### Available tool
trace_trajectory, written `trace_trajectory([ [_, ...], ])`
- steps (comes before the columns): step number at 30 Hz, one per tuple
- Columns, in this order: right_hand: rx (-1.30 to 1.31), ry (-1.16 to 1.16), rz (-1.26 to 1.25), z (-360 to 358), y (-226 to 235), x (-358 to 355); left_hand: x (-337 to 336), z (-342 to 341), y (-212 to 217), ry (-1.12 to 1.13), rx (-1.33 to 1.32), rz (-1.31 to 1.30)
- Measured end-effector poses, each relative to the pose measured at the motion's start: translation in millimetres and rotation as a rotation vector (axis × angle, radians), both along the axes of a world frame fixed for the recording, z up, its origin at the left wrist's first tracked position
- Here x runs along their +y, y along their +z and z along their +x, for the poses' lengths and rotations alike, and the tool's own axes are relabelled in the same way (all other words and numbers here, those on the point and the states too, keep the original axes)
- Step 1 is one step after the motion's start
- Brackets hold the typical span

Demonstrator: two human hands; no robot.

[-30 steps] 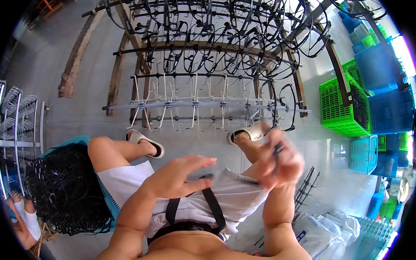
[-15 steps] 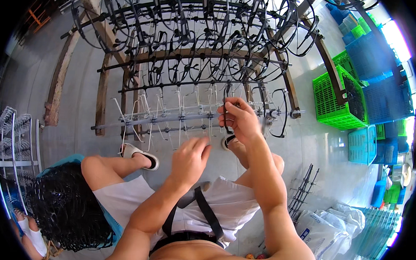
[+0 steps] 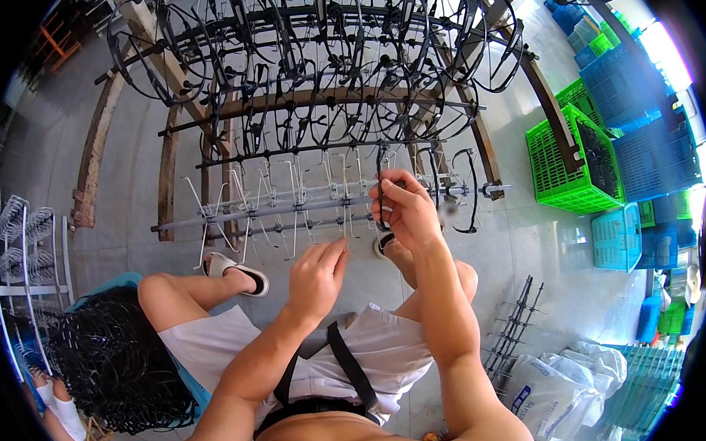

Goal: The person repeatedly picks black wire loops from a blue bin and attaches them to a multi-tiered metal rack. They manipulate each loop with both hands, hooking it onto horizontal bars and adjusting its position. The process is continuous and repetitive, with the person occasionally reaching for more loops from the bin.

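My right hand (image 3: 405,211) is raised to a metal rack (image 3: 290,206) of wire clips and pinches a black glasses frame (image 3: 383,186) against the lowest bar. My left hand (image 3: 317,274) hovers just below that bar, fingers curled, holding nothing that I can see. Several black frames (image 3: 312,69) hang on the upper bars of the rack. The lowest bar's clips to the left of my hands are bare. I sit with my knees apart in white shorts.
A heap of black frames (image 3: 114,364) fills a blue basin at my lower left. Green (image 3: 572,155) and blue crates (image 3: 650,92) are stacked at the right. White bags (image 3: 558,383) and a spare rack bar (image 3: 514,330) lie on the floor at right. More racks (image 3: 17,245) stand at left.
Both hands have risen from my lap to the rack. The right hand carried a black frame up to the lowest bar, and the left hand followed below it.
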State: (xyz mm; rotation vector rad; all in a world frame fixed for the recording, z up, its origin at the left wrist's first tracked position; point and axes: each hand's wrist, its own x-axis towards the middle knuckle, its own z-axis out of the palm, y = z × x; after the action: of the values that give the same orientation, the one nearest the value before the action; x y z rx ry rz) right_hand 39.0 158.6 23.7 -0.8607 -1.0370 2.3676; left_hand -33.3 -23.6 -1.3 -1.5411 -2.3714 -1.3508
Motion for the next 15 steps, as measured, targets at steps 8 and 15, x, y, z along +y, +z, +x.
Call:
trace_trajectory([
  [8, 0.013, -0.01, -0.029, 0.1, -2.5, 2.1, -0.1, 2.2, -3.0, 0.004, 0.021, -0.008],
  [15, 0.064, -0.03, 0.019, 4.0, -3.5, -1.9, -1.5, 1.4, -3.2, 0.017, 0.021, -0.011],
])
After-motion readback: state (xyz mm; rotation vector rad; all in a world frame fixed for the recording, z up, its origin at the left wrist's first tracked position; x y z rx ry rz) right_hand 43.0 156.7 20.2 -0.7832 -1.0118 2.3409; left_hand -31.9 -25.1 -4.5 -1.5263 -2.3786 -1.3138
